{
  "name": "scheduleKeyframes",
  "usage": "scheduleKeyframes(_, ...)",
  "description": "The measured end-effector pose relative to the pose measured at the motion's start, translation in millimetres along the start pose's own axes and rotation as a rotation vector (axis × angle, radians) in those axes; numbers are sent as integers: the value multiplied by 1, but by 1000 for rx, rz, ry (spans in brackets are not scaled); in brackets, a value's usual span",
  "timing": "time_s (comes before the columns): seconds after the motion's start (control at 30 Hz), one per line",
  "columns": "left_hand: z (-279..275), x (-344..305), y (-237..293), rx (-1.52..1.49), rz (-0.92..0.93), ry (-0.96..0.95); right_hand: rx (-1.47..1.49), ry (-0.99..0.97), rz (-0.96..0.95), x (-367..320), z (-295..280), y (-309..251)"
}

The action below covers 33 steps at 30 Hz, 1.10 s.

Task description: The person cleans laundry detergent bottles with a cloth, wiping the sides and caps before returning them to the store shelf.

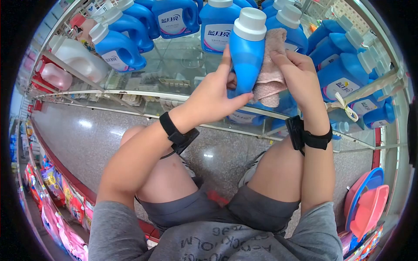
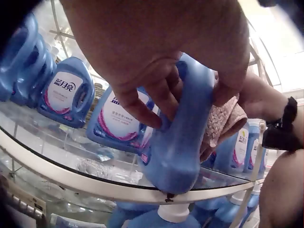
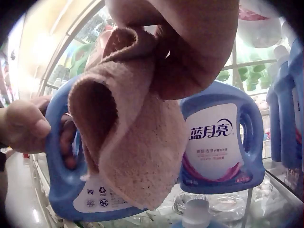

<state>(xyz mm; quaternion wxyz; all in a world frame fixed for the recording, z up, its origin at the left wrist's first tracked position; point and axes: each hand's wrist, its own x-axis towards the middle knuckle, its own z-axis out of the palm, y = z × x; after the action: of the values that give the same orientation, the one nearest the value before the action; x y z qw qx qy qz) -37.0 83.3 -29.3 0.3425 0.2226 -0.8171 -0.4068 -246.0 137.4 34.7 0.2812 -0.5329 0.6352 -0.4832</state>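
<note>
A blue bottle with a white cap (image 1: pixel 248 52) is gripped by its handle in the left hand (image 1: pixel 215 93), whose fingers pass through the handle opening in the right wrist view. In the left wrist view the bottle (image 2: pixel 178 142) is low over the glass shelf's front edge. The right hand (image 1: pixel 300 74) pinches a folded pinkish-brown cloth (image 1: pixel 271 65) against the bottle's right side. Seen from the right wrist, the cloth (image 3: pixel 142 137) hangs in loose folds and covers part of the bottle's label.
More blue bottles (image 1: pixel 174 19) line the glass shelf behind and to the right (image 1: pixel 344 78). White (image 1: pixel 78 56) and pink (image 1: pixel 54 76) bottles stand at the left. Other blue bottles are on the level below. A ribbon (image 1: pixel 346 106) is tied to the frame at right. Basins (image 1: pixel 370 209) are at lower right.
</note>
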Motion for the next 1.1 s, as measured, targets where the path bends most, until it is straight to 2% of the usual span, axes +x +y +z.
scheduleKeyframes(0.07, -7, -2, 4, 1, -69, -20, -2, -4, -21, 3, 0, 6)
scheduleKeyframes(0.3, -28, -8, 9, -74, -101, -26, 98, 58, -126, 10, 10, 7)
scheduleKeyframes(0.5, -59, -16, -2, 20, -99, 65, 56, 90, -206, 12, 19, 8)
scheduleKeyframes(0.57, -71, -15, -5, 132, -159, 118, 47, 85, -227, 14, 21, 12)
scheduleKeyframes(0.6, -77, -15, -13, 173, -112, 154, 39, 81, -247, 13, 22, 13)
scheduleKeyframes(0.63, -81, -15, -18, 173, -116, 153, 40, 80, -244, 12, 22, 12)
scheduleKeyframes(0.7, -90, -13, -26, 117, -221, 242, 57, -94, -42, 10, 21, 7)
scheduleKeyframes(0.73, -95, -12, -29, 160, -221, 260, 58, -94, -42, 9, 24, 6)
scheduleKeyframes(0.8, -103, -8, -39, 179, -257, 271, 108, -218, 49, 7, 35, 7)
scheduleKeyframes(0.9, -101, -6, -47, 194, -295, 294, -10, -273, 12, 10, 50, 16)
scheduleKeyframes(0.97, -97, -3, -46, 191, -294, 306, -48, -286, 80, 9, 47, 8)
scheduleKeyframes(1.03, -94, -2, -44, 225, -268, 305, -96, -267, -50, 16, 50, 18)
scheduleKeyframes(1.1, -94, -1, -47, 235, -264, 293, -94, -297, 20, 18, 47, 19)
